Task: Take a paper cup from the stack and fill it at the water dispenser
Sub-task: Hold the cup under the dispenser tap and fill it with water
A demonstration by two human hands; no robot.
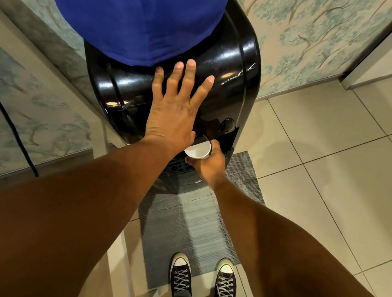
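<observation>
A glossy black water dispenser (230, 60) stands before me with a blue bottle (134, 6) on top. My left hand (174, 110) lies flat on the dispenser's front top, fingers spread, its thumb down by the tap area. My right hand (209, 162) grips a white paper cup (197, 150) from the side and holds it tilted under the taps, above the drip tray (177, 164). The cup's inside looks white; I cannot tell if water is in it. The cup stack is not in view.
A grey mat (187, 222) lies on the tiled floor under the dispenser, with my two black sneakers (204, 278) at its near edge. A patterned wall and a black cable (6, 111) run along the left. A door frame (380, 48) stands at the far right.
</observation>
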